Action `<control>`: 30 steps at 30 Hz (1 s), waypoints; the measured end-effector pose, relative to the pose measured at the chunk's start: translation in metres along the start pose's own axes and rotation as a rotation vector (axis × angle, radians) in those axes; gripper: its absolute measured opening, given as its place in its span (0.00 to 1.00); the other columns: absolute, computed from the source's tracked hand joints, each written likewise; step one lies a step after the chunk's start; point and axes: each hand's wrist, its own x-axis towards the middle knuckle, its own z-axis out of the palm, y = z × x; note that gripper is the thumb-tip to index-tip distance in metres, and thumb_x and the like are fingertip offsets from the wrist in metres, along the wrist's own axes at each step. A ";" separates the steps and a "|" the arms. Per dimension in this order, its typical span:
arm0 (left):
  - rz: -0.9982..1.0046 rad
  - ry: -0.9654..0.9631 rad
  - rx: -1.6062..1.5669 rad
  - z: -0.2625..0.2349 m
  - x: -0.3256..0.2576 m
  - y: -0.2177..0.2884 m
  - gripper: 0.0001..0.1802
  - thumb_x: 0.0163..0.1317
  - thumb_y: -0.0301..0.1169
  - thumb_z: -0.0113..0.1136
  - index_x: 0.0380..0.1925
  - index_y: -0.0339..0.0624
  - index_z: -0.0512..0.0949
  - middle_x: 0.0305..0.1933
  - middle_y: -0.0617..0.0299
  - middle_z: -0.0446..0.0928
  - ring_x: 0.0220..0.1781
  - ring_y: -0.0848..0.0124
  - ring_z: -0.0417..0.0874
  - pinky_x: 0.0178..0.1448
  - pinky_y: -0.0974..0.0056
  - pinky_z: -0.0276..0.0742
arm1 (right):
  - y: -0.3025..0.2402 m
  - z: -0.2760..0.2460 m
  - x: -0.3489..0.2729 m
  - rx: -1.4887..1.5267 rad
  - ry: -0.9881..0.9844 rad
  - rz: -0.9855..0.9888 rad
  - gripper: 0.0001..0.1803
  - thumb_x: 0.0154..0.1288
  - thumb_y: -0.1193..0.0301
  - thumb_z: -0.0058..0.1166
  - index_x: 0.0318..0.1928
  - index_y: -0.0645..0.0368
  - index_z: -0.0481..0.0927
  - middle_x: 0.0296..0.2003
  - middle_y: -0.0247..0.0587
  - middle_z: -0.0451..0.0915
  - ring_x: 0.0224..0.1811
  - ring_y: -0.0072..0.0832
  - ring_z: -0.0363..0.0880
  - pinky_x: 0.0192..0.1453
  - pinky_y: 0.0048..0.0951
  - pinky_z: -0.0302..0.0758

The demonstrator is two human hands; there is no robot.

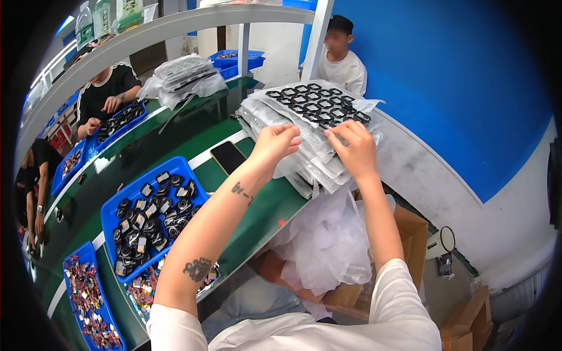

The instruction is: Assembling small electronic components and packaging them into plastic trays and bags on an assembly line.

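On the green table a tall stack of thin translucent plastic sheets (310,155) rises in front of me. Rows of black frame-shaped parts (319,104) lie over its top. My left hand (276,147) is above the stack's near left side, its fingers curled together; anything in them is hidden. At the near edge of the black parts, my right hand (356,149) has thumb and fingertips drawn into a pinch. What that pinch holds is too small to make out. A dark phone (228,157) lies on the table left of the stack, beyond my left forearm.
A blue tray (107,225) of black camera-like units stands at left, near another blue tray (117,334) of small wired parts. Crumpled white plastic (328,240) fills a cardboard box (414,234) below the table edge. Co-workers sit across the table; a metal frame (205,22) spans overhead.
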 end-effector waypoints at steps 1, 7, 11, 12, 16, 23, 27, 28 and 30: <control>-0.031 0.028 -0.085 0.005 0.008 0.002 0.27 0.66 0.36 0.52 0.57 0.23 0.65 0.57 0.47 0.71 0.53 0.65 0.77 0.58 0.65 0.73 | 0.004 0.000 0.001 0.029 0.007 0.013 0.06 0.52 0.68 0.63 0.26 0.57 0.81 0.26 0.33 0.77 0.31 0.31 0.76 0.34 0.32 0.74; -0.285 0.047 -0.538 0.029 0.052 0.004 0.28 0.65 0.34 0.54 0.55 0.21 0.61 0.55 0.36 0.68 0.50 0.54 0.79 0.51 0.61 0.82 | 0.003 0.008 0.000 0.127 0.037 0.072 0.06 0.53 0.73 0.63 0.26 0.61 0.80 0.27 0.36 0.78 0.31 0.33 0.76 0.34 0.31 0.73; -0.248 -0.027 -0.449 0.044 0.068 0.000 0.18 0.66 0.30 0.49 0.48 0.23 0.66 0.52 0.33 0.70 0.48 0.52 0.80 0.42 0.63 0.86 | -0.010 0.014 -0.012 0.330 0.200 0.159 0.06 0.56 0.75 0.60 0.28 0.65 0.79 0.32 0.39 0.77 0.30 0.27 0.76 0.30 0.26 0.76; -0.267 -0.026 -0.428 0.043 0.071 0.000 0.16 0.66 0.28 0.48 0.48 0.23 0.66 0.50 0.34 0.72 0.46 0.52 0.81 0.41 0.64 0.86 | -0.010 0.014 -0.018 0.382 0.245 0.384 0.06 0.58 0.74 0.60 0.30 0.65 0.79 0.33 0.38 0.77 0.29 0.26 0.76 0.31 0.25 0.78; -0.273 -0.012 -0.429 0.032 0.073 0.003 0.14 0.64 0.22 0.44 0.49 0.25 0.65 0.46 0.36 0.75 0.42 0.53 0.83 0.37 0.64 0.87 | 0.020 0.002 -0.021 0.945 0.147 1.040 0.18 0.67 0.66 0.51 0.46 0.70 0.70 0.43 0.52 0.76 0.32 0.34 0.81 0.36 0.28 0.83; -0.224 0.054 -0.344 -0.001 0.042 0.024 0.13 0.60 0.18 0.47 0.45 0.31 0.62 0.51 0.37 0.72 0.42 0.50 0.83 0.37 0.63 0.87 | 0.065 0.013 -0.002 1.636 0.074 1.170 0.30 0.68 0.64 0.46 0.56 0.80 0.54 0.51 0.68 0.68 0.50 0.53 0.76 0.53 0.38 0.81; -0.238 0.063 -0.327 -0.023 0.020 0.027 0.11 0.59 0.18 0.49 0.42 0.33 0.64 0.48 0.40 0.74 0.39 0.54 0.84 0.31 0.69 0.85 | 0.051 0.015 0.002 1.644 0.130 1.328 0.24 0.68 0.63 0.45 0.53 0.71 0.61 0.46 0.63 0.73 0.45 0.50 0.79 0.46 0.40 0.84; -0.247 0.026 -0.279 -0.033 0.019 0.027 0.11 0.59 0.18 0.49 0.42 0.33 0.64 0.47 0.41 0.74 0.38 0.57 0.85 0.27 0.72 0.82 | 0.052 0.014 0.002 1.617 0.075 1.284 0.24 0.68 0.63 0.45 0.54 0.71 0.60 0.45 0.63 0.73 0.44 0.49 0.79 0.45 0.38 0.84; -0.276 0.039 -0.207 -0.042 0.015 0.028 0.18 0.58 0.18 0.50 0.50 0.34 0.64 0.44 0.44 0.76 0.33 0.64 0.86 0.19 0.77 0.70 | 0.055 0.019 0.005 1.638 -0.042 1.232 0.23 0.68 0.62 0.46 0.54 0.65 0.61 0.43 0.61 0.75 0.39 0.47 0.81 0.42 0.34 0.85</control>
